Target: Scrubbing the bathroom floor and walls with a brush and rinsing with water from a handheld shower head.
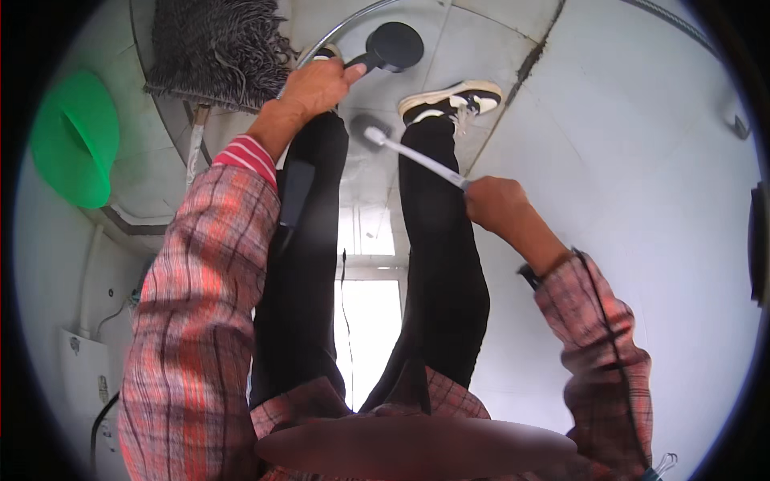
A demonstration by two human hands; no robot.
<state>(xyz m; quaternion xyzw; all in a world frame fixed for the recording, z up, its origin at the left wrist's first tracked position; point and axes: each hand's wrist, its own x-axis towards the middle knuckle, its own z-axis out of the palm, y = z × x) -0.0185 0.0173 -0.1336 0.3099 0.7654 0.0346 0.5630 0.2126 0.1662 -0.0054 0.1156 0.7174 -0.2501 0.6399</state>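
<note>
Pale floor tiles (473,36) spread beneath you, and a dirty dark seam divides them from a smooth whitish surface (626,200) on your right. Your right hand (499,204) is closed in a fist around the end of a white-handled brush (425,163), which slants up and to the left across your right leg. Its dark, blurred head shows in the gap between your lower legs; you cannot tell whether it touches the floor. Your left hand (314,86) is wrapped around the handle of a black shower head (397,46), thumb laid along it, with the round end pointing right, above the brush. A silvery shower hose (341,26) arcs from the upper edge down behind that hand. Just beside the shower head, your right foot wears a black-and-white sneaker (453,99); your left shoe is mostly hidden by your hand. Farther out, a shaggy gray mop head (216,52) lies at upper left, its worn pole (196,144) running downward. Beyond that, near the left rim, sits a bright green plastic vessel (95,164).
</note>
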